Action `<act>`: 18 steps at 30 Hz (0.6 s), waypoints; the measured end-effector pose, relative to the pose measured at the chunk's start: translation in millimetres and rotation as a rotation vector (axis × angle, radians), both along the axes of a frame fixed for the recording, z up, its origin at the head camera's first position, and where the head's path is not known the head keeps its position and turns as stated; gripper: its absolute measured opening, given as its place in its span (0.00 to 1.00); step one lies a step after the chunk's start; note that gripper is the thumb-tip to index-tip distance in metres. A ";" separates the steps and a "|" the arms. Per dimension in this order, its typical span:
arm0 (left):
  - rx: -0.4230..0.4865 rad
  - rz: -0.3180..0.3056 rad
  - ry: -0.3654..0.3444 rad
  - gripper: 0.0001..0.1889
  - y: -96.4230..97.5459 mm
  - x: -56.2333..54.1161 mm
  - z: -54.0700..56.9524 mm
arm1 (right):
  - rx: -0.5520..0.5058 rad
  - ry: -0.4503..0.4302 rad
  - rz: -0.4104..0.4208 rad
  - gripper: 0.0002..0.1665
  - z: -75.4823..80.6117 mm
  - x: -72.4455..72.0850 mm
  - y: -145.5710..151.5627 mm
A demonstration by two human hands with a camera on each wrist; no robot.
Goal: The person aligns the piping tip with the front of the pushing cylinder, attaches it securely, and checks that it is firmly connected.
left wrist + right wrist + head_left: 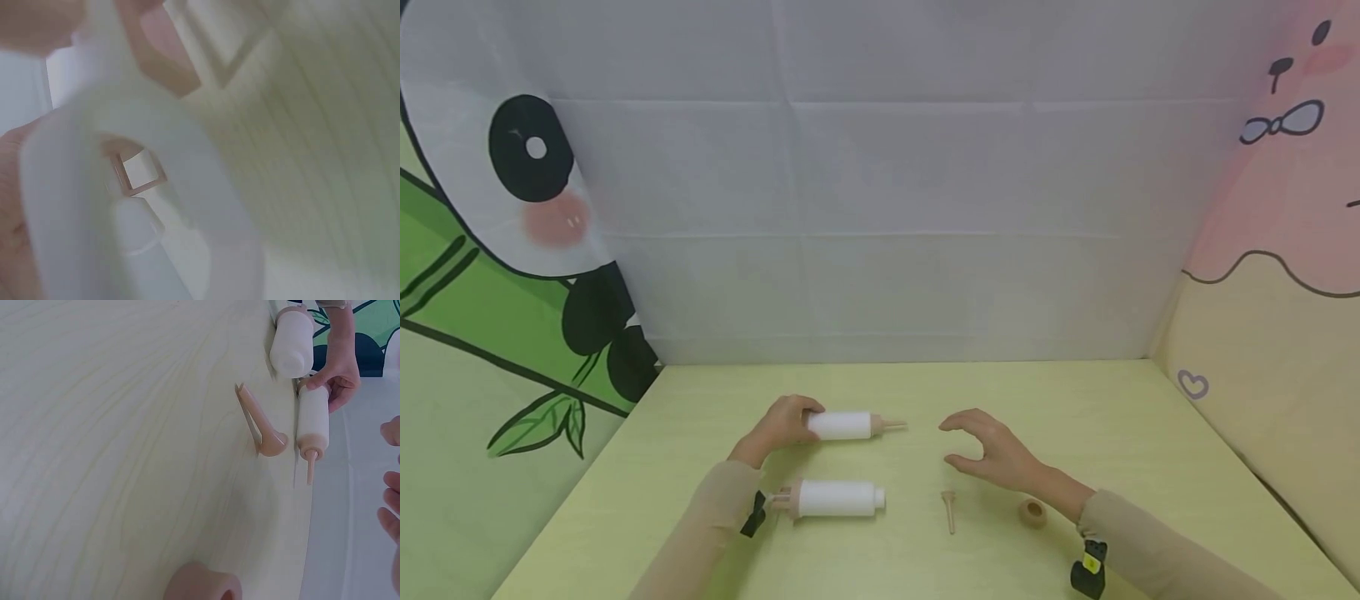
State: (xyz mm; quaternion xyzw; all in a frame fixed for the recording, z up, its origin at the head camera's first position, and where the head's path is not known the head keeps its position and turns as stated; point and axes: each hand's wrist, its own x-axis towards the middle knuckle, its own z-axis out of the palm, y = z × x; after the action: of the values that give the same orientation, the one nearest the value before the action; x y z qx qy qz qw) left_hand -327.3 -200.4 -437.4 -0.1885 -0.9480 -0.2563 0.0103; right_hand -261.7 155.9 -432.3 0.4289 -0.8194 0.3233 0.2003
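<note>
My left hand grips the left end of a white syringe, thumb on the near side. The barrel lies sideways on the table, its thin tan nozzle pointing right. In the right wrist view, the left fingers curl round the barrel's end. My right hand hovers off to the right of the nozzle, thumb and fingers apart, holding nothing. A second white syringe with a tan collar lies nearer me. Close to the left wrist camera is a blurred white loop-shaped handle.
Below the right hand lies a small tan funnel-shaped nozzle. A round tan ring-like cap with a hole stands beside the right wrist. A pale wall closes off the back of the yellow table, with printed panels at both sides.
</note>
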 end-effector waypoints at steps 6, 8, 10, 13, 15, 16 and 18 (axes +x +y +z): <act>-0.001 -0.014 0.015 0.24 -0.8 -2.0 -3.5 | 0.010 0.012 -0.004 0.22 1.5 -0.4 1.4; -0.011 -0.018 0.026 0.24 -0.9 -1.5 -3.5 | 0.015 0.016 -0.003 0.22 2.0 -0.7 2.1; -0.015 -0.018 0.031 0.25 -0.6 -0.2 -2.3 | 0.018 0.018 -0.002 0.22 2.3 -1.2 2.9; -0.021 -0.001 0.026 0.26 0.1 1.6 -0.1 | 0.020 0.017 0.003 0.22 2.5 -1.8 4.2; -0.021 0.009 0.022 0.27 0.8 2.2 1.3 | 0.019 0.025 0.002 0.22 2.6 -1.6 5.5; -0.024 0.008 0.024 0.27 1.2 2.4 2.0 | 0.020 0.027 0.000 0.21 2.7 -1.2 6.3; -0.020 0.008 0.020 0.28 2.1 3.0 3.8 | 0.024 0.031 -0.004 0.21 3.1 -0.1 7.8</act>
State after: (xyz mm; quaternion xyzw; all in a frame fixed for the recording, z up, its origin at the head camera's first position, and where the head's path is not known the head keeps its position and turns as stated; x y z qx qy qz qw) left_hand -324.3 -198.4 -433.6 -0.1876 -0.9510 -0.2449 0.0191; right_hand -261.7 163.7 -429.2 0.4345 -0.8208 0.3065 0.2087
